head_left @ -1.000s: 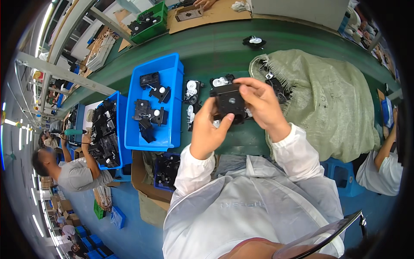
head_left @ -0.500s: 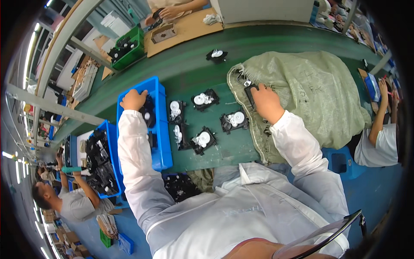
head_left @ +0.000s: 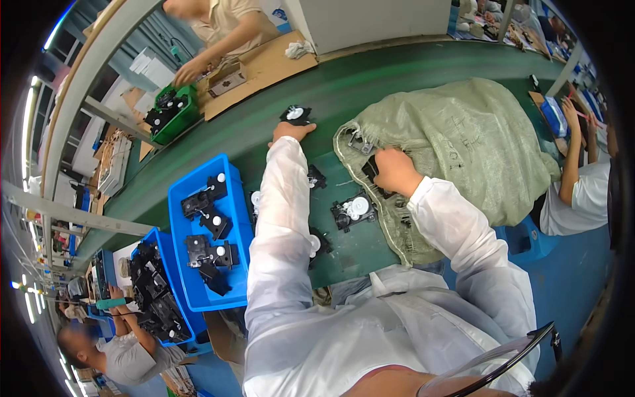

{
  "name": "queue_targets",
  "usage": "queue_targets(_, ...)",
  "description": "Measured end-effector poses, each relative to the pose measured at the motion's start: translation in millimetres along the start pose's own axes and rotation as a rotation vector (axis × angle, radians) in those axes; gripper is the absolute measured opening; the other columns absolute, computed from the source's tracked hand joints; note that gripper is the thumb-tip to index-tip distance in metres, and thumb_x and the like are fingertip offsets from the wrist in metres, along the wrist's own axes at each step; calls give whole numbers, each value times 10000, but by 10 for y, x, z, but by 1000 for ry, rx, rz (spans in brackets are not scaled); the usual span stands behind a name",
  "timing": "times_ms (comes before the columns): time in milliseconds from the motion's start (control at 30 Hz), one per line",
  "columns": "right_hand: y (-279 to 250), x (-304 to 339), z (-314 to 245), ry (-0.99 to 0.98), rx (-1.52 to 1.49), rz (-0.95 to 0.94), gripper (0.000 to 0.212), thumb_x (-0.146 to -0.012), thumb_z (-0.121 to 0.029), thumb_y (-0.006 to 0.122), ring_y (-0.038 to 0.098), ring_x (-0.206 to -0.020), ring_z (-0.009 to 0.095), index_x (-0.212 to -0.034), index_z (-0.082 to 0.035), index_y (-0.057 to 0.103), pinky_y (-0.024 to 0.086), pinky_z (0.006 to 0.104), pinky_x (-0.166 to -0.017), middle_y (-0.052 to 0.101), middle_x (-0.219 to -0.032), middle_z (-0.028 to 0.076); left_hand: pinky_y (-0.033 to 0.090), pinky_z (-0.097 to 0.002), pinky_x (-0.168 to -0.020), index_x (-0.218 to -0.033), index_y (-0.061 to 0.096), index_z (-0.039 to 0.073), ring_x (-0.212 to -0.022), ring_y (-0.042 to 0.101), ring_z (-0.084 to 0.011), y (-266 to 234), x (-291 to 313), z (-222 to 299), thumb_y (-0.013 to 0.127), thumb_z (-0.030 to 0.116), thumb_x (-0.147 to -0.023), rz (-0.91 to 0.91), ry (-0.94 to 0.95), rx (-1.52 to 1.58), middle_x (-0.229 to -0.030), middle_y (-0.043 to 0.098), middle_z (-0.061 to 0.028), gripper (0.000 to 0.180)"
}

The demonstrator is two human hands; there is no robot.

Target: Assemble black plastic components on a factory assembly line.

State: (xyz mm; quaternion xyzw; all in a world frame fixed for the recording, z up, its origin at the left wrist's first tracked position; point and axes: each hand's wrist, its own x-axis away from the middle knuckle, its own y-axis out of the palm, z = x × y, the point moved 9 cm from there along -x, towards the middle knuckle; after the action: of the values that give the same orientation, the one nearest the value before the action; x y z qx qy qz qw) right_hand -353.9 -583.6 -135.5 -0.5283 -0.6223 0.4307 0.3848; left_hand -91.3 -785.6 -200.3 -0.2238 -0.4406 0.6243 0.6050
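My left hand [head_left: 292,132] is stretched far out over the green belt, closed at the near edge of a black gear assembly [head_left: 296,115] with a white gear; some of its fingers are hidden. At the mouth of a pale green woven sack [head_left: 463,145], my right hand [head_left: 397,171] is closed on a dark plastic part [head_left: 372,169], mostly covered by the hand and sack. Another black part [head_left: 359,143] shows inside the sack's mouth. On the green tabletop lies a gear assembly [head_left: 354,212]; several similar ones are partly hidden by my left sleeve.
Left of my arm stands a blue bin [head_left: 175,218] with several black parts, beside another filled blue bin [head_left: 188,324]. Across the belt [head_left: 370,73], a person's hand [head_left: 190,71] is at a green bin [head_left: 186,122]. Other people sit at left and right.
My left hand has left the blue bin and reached forward to the gear assembly on the belt. My right hand stays at the sack mouth. The person opposite has reached toward the green bin.
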Motion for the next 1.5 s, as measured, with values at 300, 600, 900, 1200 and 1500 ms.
queue_targets(300, -822, 497, 19, 47, -673, 261, 201, -747, -127, 667, 652, -810, 338, -879, 10, 603, 507, 412, -724, 658, -842, 209, 437, -474, -1000, -1061, 741, 110, -1103, 653, -349, -330, 295, -101, 777, 468, -722, 456, -281, 66, -1130, 713, -141, 494)
queue_targets(600, -1080, 1112, 684, 118, -1505, 479, 169, -860, -30, 503, 525, -1250, 202, -1025, -35, 538, 404, 306, -1014, 557, -1380, 175, 538, -450, -850, -960, 727, -6, -934, 694, -382, -1058, 681, 141, 808, 237, -710, 666, 137, 42, -916, 729, -197, 358)
queue_targets(900, -1813, 1583, 619, -137, -1536, 817, 436, -969, -166, 502, 616, -1123, 409, -1369, -46, 376, 496, 485, -983, 557, -1291, 309, 532, -347, -817, -1205, 644, -43, -847, 730, -278, -1485, 2766, 824, 715, 114, -823, 774, 649, 475, -890, 740, -189, 419)
queue_targets(1200, -1091, 1085, -359, -229, -2312, -45, 563, -1005, -365, 373, 617, -1069, 384, -1453, -25, 383, 529, 452, -899, 554, -1297, 298, 526, -276, -874, -1225, 536, -55, -989, 678, -186, -1088, 3534, 579, 621, -92, -864, 491, 733, 1205, -1089, 694, -162, 372)
queue_targets(1500, -1053, 1003, -687, -297, -1718, 238, 516, -1043, -330, 452, 518, -1000, 90, -1488, -78, 383, 426, 234, -892, 566, -1151, 71, 509, -207, -639, -1108, 589, 2, -723, 637, -103, -683, 3480, 579, 570, 51, -981, 303, 699, 1510, -926, 649, -47, 138)
